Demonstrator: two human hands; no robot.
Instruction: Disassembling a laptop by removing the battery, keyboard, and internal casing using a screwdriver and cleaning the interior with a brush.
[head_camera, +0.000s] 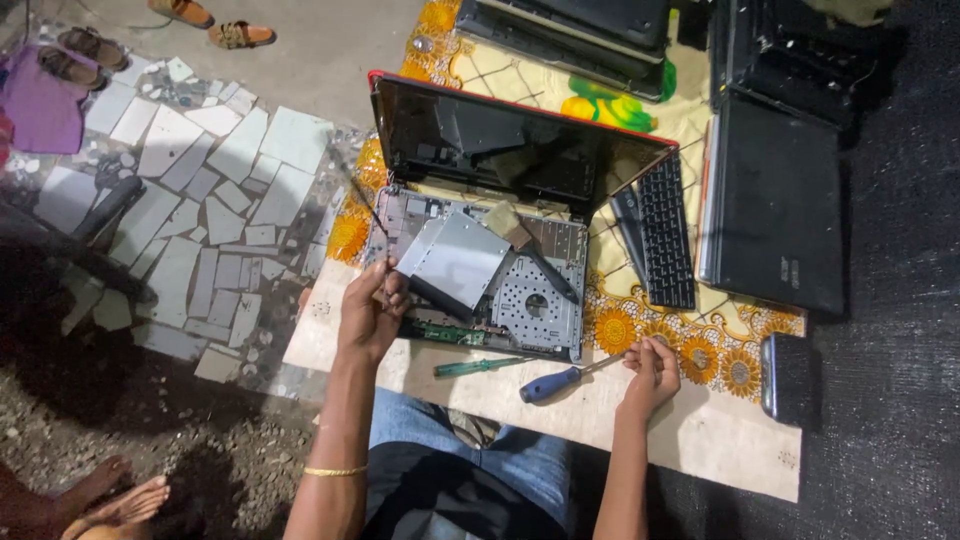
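Opened laptop (480, 265) sits at centre of a pale board (700, 440), keyboard deck removed, grey metal chassis exposed; red-edged lid (520, 150) stands up at 12 o'clock, screen dark. A silver drive caddy (455, 258) lies loose and tilted on the chassis, a small tan pad (507, 222) just beyond it at 1 o'clock. Left hand (368, 312) is at the chassis's 8 o'clock corner, fingers closed on a thin dark tool (372, 215) whose shaft runs up toward 11 o'clock; what the tip meets I cannot tell. Right hand (650, 372) rests on the board at 4 o'clock from the laptop, fingers curled at the metal tip end of a blue-handled screwdriver (552, 383); whether it grips the shaft or only touches it is not clear. A green-handled screwdriver (478, 366) lies just beside, at 6 o'clock of the chassis. Detached black keyboard (665, 230) lies at 3 o'clock on a yellow flowered cloth (700, 345); a closed dark laptop (775, 205) beyond it, more stacked at 12 to 1 o'clock, a black block (788, 378) at 4 o'clock. Mosaic floor (200, 200) at 9 o'clock, sandals (90, 50) at 10. Risk, as I judge it: the unsecured caddy could slide and scrape the board if the chassis is levered; the thin tool could slip off the corner into the exposed green circuit strip (445, 332) close by the left hand.
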